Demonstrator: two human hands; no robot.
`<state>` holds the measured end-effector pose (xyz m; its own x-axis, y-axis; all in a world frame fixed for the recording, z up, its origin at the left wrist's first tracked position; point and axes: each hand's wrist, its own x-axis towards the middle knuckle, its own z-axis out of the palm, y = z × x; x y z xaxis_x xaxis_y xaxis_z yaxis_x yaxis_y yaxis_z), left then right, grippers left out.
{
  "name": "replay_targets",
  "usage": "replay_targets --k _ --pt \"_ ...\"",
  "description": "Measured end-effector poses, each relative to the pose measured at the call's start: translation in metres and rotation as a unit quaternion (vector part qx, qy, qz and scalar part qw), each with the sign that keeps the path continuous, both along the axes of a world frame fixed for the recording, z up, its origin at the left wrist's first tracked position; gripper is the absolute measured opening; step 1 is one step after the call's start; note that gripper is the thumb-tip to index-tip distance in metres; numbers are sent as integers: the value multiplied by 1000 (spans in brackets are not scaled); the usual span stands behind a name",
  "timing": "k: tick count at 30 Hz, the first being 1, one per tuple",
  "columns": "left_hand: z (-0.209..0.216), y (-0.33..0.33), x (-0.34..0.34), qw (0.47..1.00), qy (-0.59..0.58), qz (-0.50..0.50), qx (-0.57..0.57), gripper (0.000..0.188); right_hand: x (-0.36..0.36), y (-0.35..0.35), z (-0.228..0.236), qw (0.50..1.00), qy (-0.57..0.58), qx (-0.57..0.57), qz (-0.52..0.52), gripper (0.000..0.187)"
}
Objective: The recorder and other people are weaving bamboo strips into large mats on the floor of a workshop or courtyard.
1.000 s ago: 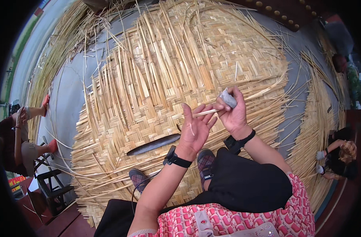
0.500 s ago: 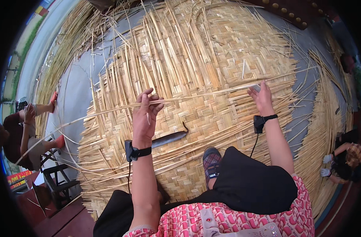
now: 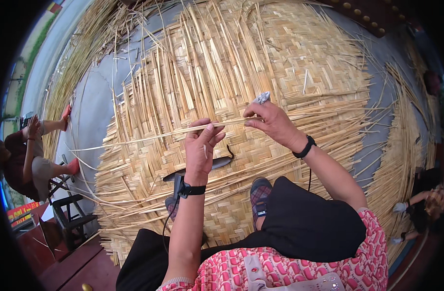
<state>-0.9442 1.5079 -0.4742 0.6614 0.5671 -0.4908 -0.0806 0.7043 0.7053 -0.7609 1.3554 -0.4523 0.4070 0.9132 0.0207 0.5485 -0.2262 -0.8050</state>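
Observation:
A long thin bamboo strip (image 3: 149, 137) runs across the picture above a big woven bamboo mat (image 3: 260, 63). My left hand (image 3: 201, 151) pinches the strip near its middle. My right hand (image 3: 273, 121) grips the strip's right end and also clutches a small grey-white wad (image 3: 262, 97) against the fingers. Both wrists wear black bands. A dark long-bladed knife (image 3: 202, 168) lies on the mat just below my left hand. My feet in dark patterned shoes (image 3: 259, 194) rest on the mat's near part.
Loose bamboo strips (image 3: 81, 72) lie piled at the far left and along the right side (image 3: 401, 145). A person sits at the left by a dark stool (image 3: 69, 213). Another person crouches at the right edge (image 3: 426, 203). Grey floor (image 3: 93, 111) shows between mat and piles.
My hands were spread wide along the strip half a second ago. They have now drawn close together, and the strip's free end sticks out to the left.

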Motion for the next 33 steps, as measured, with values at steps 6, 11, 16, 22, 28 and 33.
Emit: replay_targets --k 6,11,16,22,28,33 --pt "-13 -26 12 993 -94 26 59 20 3 -3 -11 998 28 -40 38 16" --pt "-20 -42 7 996 24 86 5 21 -8 -3 -5 994 -85 -68 17 12" --pt "-17 -47 10 996 13 88 12 26 -11 -4 -6 997 -54 -57 -9 8" --pt "-34 -36 -3 1000 12 25 -7 26 -14 -2 1 972 196 -117 60 18" --pt "-28 -41 26 993 2 103 -55 24 -17 -6 4 981 -85 -163 65 19" --pt "7 23 59 977 -162 -73 118 24 30 -38 -18 944 -244 -218 47 11"
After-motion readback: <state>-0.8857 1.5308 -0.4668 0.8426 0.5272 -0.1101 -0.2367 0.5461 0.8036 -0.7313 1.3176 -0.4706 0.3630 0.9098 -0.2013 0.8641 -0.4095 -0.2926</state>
